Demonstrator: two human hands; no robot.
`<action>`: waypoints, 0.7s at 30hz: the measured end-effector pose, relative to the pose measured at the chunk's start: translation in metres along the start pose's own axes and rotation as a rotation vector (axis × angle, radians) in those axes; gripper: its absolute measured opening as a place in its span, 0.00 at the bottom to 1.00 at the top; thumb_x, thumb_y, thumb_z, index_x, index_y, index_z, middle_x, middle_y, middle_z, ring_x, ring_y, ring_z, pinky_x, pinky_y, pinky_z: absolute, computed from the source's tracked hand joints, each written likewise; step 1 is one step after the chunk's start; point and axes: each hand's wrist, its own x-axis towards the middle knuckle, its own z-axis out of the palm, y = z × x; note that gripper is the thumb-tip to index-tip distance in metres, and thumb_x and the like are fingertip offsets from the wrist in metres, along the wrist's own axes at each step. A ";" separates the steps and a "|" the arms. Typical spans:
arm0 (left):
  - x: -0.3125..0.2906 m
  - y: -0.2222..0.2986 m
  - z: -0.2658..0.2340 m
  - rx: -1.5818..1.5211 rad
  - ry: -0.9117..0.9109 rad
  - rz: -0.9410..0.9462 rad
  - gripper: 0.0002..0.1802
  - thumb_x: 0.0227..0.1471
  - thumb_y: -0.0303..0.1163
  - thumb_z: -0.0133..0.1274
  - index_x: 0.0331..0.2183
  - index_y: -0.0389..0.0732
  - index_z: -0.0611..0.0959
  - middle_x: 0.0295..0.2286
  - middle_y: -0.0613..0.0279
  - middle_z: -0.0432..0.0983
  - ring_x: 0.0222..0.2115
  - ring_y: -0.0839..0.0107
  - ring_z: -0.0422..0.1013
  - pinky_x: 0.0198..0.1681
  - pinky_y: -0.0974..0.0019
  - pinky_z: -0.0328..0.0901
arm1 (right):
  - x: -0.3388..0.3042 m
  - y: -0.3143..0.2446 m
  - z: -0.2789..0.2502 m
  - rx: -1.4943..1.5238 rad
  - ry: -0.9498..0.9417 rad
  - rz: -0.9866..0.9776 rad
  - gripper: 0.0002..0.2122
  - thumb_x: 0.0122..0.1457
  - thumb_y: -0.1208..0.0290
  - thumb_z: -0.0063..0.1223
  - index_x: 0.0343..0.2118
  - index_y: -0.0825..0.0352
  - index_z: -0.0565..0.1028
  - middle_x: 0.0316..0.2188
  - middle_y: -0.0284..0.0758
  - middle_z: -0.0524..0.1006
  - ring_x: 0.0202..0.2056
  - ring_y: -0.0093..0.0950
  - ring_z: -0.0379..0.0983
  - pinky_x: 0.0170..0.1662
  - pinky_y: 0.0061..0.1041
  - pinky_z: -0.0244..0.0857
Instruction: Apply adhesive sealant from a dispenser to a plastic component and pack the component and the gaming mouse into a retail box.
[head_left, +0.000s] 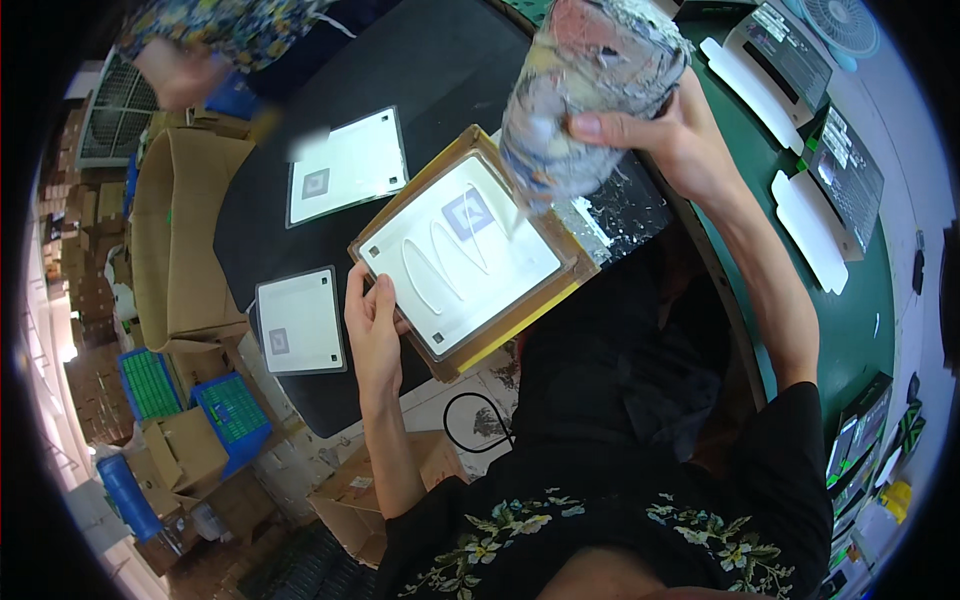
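Observation:
My left hand [378, 335] grips the near left edge of a shallow, yellow-brown edged tray [559, 294], tilted in front of me. In it lies a white square panel [520, 262] with dark corner spots and a grey square mark. A zigzag bead of white paste [414, 277] runs over its face. My right hand [680, 140] is wrapped round a fat, paste-smeared bottle-like bundle [600, 90], held over the panel's far right side. Its lower end points down toward the panel; whether it touches cannot be made out.
Two similar white panels [350, 165] lie on the black table [440, 60]. White smears [610, 215] mark a dark surface beside the tray. Open printed boxes [815, 225] stand on the green bench at right. Cartons [200, 240] and blue crates [235, 420] fill the left. Another person's blurred hand [180, 75] shows at upper left.

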 end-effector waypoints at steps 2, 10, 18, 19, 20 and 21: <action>0.001 0.004 -0.004 0.011 -0.034 0.009 0.18 0.66 0.35 0.43 0.55 0.40 0.68 0.26 0.70 0.74 0.19 0.88 0.60 0.21 0.80 0.54 | -0.001 -0.009 0.002 0.024 -0.009 0.025 0.22 0.47 0.75 0.70 0.47 0.70 0.76 0.43 0.37 0.80 0.45 0.27 0.76 0.54 0.29 0.66; -0.015 0.001 -0.043 -0.217 -0.005 0.280 0.29 0.63 0.26 0.45 0.62 0.38 0.57 0.53 0.49 0.67 0.53 0.63 0.66 0.56 0.55 0.63 | 0.037 0.052 -0.033 -0.152 0.096 0.273 0.37 0.46 0.53 0.64 0.54 0.74 0.68 0.46 0.46 0.77 0.47 0.35 0.76 0.50 0.32 0.70; -0.068 -0.014 0.044 -0.442 -0.545 0.194 0.43 0.52 0.19 0.50 0.64 0.36 0.48 0.59 0.40 0.56 0.59 0.50 0.60 0.62 0.47 0.57 | 0.007 0.075 -0.042 -0.796 -0.004 0.523 0.44 0.50 0.41 0.55 0.64 0.66 0.57 0.43 0.56 0.76 0.47 0.49 0.75 0.49 0.42 0.68; -0.075 -0.014 0.071 -0.463 -0.667 0.119 0.42 0.52 0.17 0.48 0.64 0.36 0.48 0.59 0.39 0.56 0.58 0.50 0.60 0.61 0.48 0.57 | 0.001 0.068 -0.060 -0.766 0.039 0.282 0.38 0.53 0.44 0.53 0.61 0.67 0.62 0.41 0.55 0.77 0.45 0.48 0.75 0.48 0.41 0.69; -0.086 -0.013 0.096 -0.434 -0.718 0.074 0.41 0.53 0.17 0.48 0.64 0.35 0.48 0.58 0.38 0.57 0.57 0.51 0.62 0.60 0.49 0.59 | -0.011 0.063 -0.079 -0.736 0.082 0.055 0.33 0.57 0.47 0.51 0.58 0.69 0.67 0.39 0.53 0.78 0.43 0.46 0.76 0.46 0.39 0.69; -0.093 -0.010 0.113 -0.403 -0.739 0.027 0.40 0.54 0.17 0.47 0.64 0.35 0.49 0.57 0.37 0.59 0.56 0.52 0.64 0.59 0.50 0.60 | -0.021 0.021 -0.095 -0.752 0.147 0.029 0.24 0.60 0.52 0.49 0.48 0.70 0.74 0.36 0.51 0.78 0.38 0.44 0.77 0.43 0.38 0.70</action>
